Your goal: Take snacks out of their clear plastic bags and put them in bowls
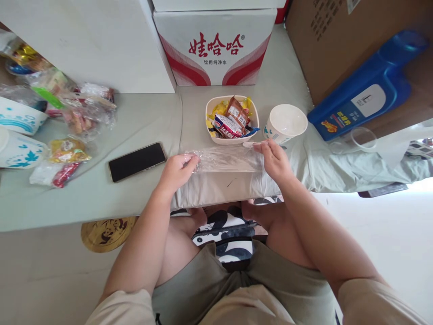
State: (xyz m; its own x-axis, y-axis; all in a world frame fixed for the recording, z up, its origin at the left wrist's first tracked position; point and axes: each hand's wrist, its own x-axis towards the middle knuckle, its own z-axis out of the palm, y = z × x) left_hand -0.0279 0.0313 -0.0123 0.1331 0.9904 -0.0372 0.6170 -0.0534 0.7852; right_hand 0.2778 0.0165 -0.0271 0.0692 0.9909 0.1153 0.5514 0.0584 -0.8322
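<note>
A clear plastic bag (230, 159) is stretched flat between my two hands, just above the table's front edge. My left hand (181, 169) pinches its crumpled left end between thumb and fingers. At the other end, my right hand (274, 158) grips the bag's right side, with a small white piece (249, 144) showing by the fingertips; what it is I cannot tell. Directly behind the bag stands a cream bowl (256, 118) filled with wrapped snacks (232, 119). A white paper cup (286, 124) with a blue print sits beside the bowl, close behind my right hand.
A black phone (137, 161) lies left of my left hand. Farther left are several packaged snacks (81, 113) and paper cups (20, 149). A white and red carton (216, 49) stands at the back. On the right are a blue bottle (368, 90) and a clear plastic cup (358, 140).
</note>
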